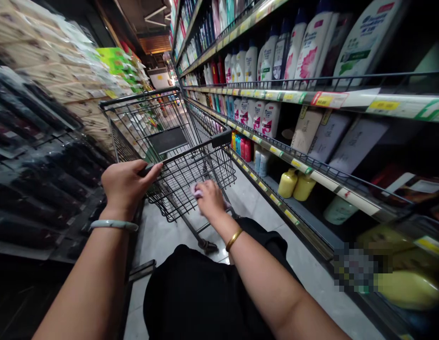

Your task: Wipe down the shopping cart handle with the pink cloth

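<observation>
My left hand (130, 185) is wrapped round the left end of the handle bar of a dark wire shopping cart (191, 153), thumb lying along the bar. A pale bangle (113, 225) circles that wrist. Behind the cart's near side, my right hand (209, 200) is closed on a small, pale pinkish-white wad (196, 190), too blurred to name. This hand is below the bar, close to the basket wires; whether it touches them I cannot tell. A gold bangle (234, 239) sits on the right wrist. The wire basket shows no goods.
Shelves of shampoo bottles (271, 119) line the right side, with yellow bottles (288, 183) low down and price rails (290, 96) jutting along the edges. Stacked packages (78, 71) and dark hanging packs (38, 189) border the left. Grey floor tiles (255, 198) run between.
</observation>
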Action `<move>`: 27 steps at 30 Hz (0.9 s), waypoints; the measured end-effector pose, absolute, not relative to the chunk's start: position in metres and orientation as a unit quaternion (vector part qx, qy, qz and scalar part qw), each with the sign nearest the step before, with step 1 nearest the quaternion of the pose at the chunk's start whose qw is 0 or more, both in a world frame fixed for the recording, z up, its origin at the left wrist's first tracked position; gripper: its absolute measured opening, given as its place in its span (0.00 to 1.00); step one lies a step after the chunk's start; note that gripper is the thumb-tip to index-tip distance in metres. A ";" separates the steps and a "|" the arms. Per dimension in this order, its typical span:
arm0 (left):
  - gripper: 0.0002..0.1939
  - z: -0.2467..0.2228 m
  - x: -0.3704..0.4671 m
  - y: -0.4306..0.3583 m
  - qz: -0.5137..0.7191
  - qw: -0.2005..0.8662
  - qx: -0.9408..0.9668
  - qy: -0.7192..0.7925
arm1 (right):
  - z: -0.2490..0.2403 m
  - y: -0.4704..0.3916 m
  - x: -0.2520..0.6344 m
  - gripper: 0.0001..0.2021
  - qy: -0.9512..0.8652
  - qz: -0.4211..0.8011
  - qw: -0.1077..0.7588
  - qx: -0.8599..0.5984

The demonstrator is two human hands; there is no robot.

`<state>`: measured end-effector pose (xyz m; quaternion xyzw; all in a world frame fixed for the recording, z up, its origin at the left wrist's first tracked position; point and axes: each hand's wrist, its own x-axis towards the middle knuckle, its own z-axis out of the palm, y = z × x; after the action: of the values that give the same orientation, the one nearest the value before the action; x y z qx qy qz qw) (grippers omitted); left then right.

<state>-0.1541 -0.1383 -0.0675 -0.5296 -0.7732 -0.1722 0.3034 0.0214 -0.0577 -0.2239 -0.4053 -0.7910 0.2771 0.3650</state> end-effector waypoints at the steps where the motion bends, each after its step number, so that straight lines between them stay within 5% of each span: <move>1: 0.29 -0.068 -0.156 -0.139 -0.171 0.305 -0.530 -0.773 | -0.222 -0.050 0.025 0.16 -0.760 0.292 0.383 -0.437; 11: 0.27 -0.068 -0.173 -0.155 -0.155 0.312 -0.517 -0.782 | -0.226 -0.059 0.021 0.16 -0.799 0.275 0.362 -0.395; 17: 0.26 -0.061 -0.178 -0.163 -0.130 0.279 -0.515 -0.800 | -0.219 -0.039 0.031 0.16 -0.711 0.291 0.404 -0.496; 22: 0.26 -0.059 -0.176 -0.167 -0.110 0.272 -0.513 -0.807 | -0.226 -0.059 0.017 0.16 -0.784 0.260 0.384 -0.412; 27: 0.28 -0.049 -0.181 -0.169 -0.051 0.249 -0.524 -0.813 | -0.225 -0.035 0.023 0.16 -0.681 0.303 0.473 -0.470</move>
<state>-0.1808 -0.1692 -0.0492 -0.5240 -0.8128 -0.0509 0.2492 0.0229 -0.0350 -0.2254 -0.4697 -0.6815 0.3026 0.4726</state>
